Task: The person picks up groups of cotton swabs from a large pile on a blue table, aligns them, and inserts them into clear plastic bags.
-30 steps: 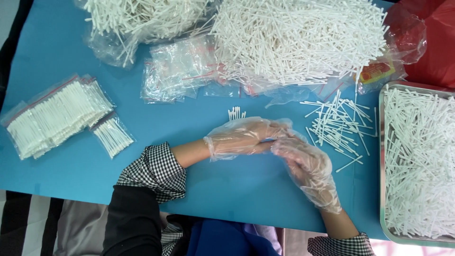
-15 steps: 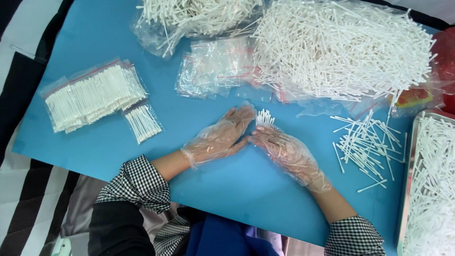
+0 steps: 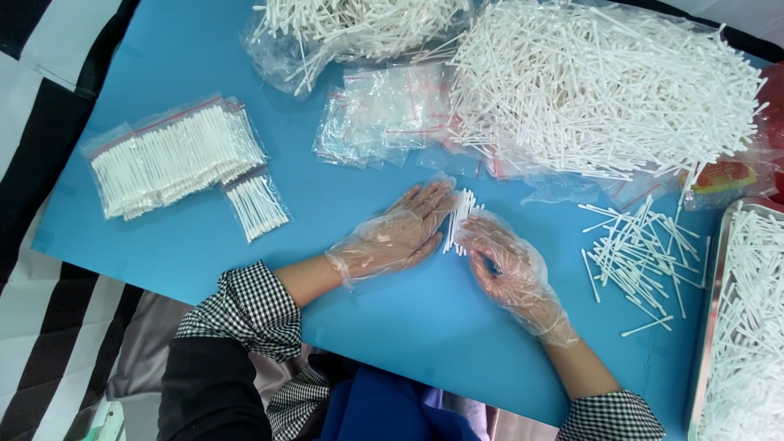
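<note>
Both hands wear clear plastic gloves and rest on the blue table (image 3: 392,318). My left hand (image 3: 400,231) lies flat, fingers together, pressed against the left side of a small row of white swab sticks (image 3: 459,219). On the other side of that row, my right hand (image 3: 510,265) has its fingertips against the sticks. The sticks lie side by side between the two hands, flat on the table.
A big heap of loose white sticks (image 3: 604,90) on plastic lies at the back right, another bagged heap (image 3: 351,24) at the back. Empty small clear bags (image 3: 384,114) sit mid-back. Filled bags (image 3: 175,159) lie left. Scattered sticks (image 3: 645,249) and a metal tray (image 3: 719,278) are right.
The view has shifted, so the hands sit more to the right of centre. The hands have spread slightly and now flatten the bundle of sticks into a row on the table.
</note>
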